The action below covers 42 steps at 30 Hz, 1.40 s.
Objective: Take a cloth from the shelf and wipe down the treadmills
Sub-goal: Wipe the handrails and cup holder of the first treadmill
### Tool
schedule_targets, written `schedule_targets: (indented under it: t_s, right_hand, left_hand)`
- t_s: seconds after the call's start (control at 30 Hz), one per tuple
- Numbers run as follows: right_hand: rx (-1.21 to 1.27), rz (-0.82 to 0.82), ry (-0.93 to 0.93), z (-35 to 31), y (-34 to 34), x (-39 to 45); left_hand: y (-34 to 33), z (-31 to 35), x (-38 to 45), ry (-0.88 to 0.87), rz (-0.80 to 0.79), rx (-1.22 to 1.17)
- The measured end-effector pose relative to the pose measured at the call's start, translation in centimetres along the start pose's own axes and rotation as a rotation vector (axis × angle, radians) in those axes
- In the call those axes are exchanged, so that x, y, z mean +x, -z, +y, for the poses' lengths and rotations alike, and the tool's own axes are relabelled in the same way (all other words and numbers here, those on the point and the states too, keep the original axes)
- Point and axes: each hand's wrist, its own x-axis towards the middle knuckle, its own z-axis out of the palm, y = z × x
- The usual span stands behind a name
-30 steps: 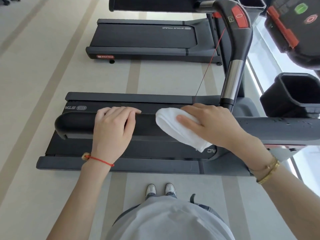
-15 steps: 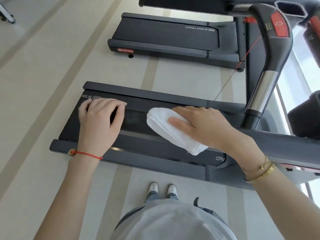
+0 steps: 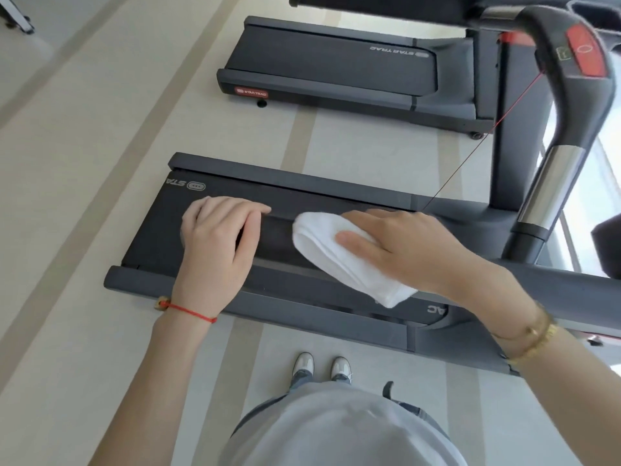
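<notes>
Item: folded white terry cloth (image 3: 349, 257), draped over the black padded side handrail (image 3: 275, 240) of the near dark-grey treadmill (image 3: 302, 297). Compared with a second ago it sits nearer the rail's free end, closing on the other hand; judged a wiping stroke in progress along the rail.

Right hand (image 3: 403, 250): grasping the cloth, thumb on top, fingers curled over the far side.

Left hand (image 3: 215, 250): fingers curled over the rail's end, bracing it, just beside the cloth; the gap is narrower than before.

Remaining: unwiped stretch of rail is short, mostly under the left hand, which likely must lift.

Surroundings: second grey treadmill (image 3: 336, 65) beyond, well apart; pale striped floor (image 3: 84, 163).
</notes>
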Motion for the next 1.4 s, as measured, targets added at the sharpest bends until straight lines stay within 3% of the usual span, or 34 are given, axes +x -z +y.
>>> schedule_targets:
  t_s: [0.17,0.27,0.63,0.77,1.13,1.4]
  right_hand:
    - [-0.008,-0.042,-0.060,-1.4,-0.6,2.3]
    - [-0.014,0.015,-0.076,-2.9,-1.5,3.3]
    - [-0.178,0.548,-0.142,-1.6,-3.4,-4.0]
    - [-0.196,0.662,-0.162,0.3,-3.8,-6.2]
    - [-0.286,0.755,-0.156,6.5,-3.1,-11.9]
    - [-0.274,0.723,-0.213,13.7,-1.0,-19.0]
  left_hand:
    - [0.0,-0.2,0.1,-0.003,-0.010,0.011]
    - [0.1,-0.1,0.0,-0.001,-0.029,0.006]
    - [-0.8,3.8,0.7,-0.150,-0.116,0.032]
    - [-1.9,6.4,0.5,-0.178,-0.162,-0.001]
    - [-4.9,13.8,0.3,-0.223,-0.221,-0.075]
    - [-8.3,21.0,-0.2,-0.214,-0.218,-0.142]
